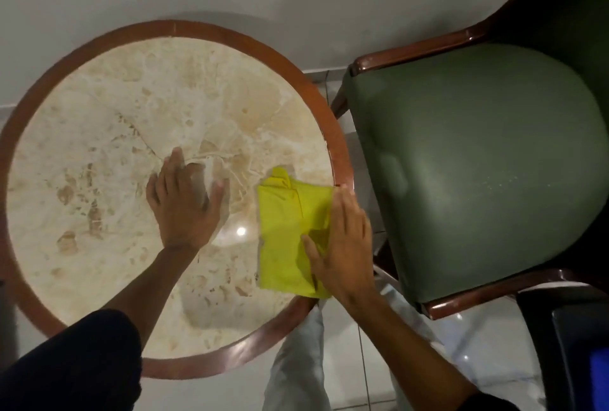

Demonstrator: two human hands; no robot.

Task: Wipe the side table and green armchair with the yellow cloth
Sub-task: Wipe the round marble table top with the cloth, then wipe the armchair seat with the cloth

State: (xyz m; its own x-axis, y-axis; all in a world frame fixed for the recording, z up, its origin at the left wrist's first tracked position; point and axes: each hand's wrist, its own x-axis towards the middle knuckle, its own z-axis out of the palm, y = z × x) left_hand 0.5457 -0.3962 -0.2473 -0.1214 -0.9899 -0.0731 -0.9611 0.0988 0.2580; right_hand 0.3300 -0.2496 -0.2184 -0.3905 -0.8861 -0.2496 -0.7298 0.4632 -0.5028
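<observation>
A round side table (99,107) with a beige marble top and a brown wooden rim fills the left of the view. The folded yellow cloth (283,229) lies on the table's right part, near the rim. My right hand (342,246) rests flat on the cloth's right side, thumb pressing into it. My left hand (184,203) lies palm down on the bare marble near the middle, fingers spread, holding nothing. To the right of the table stands the green armchair (478,163) with dark wooden arms, its seat cushion facing up.
A plain grey wall runs behind the table and chair. White floor tiles (478,344) show below. My light trouser leg (296,361) stands between table and chair. A dark object with a blue patch (593,361) sits at the lower right corner.
</observation>
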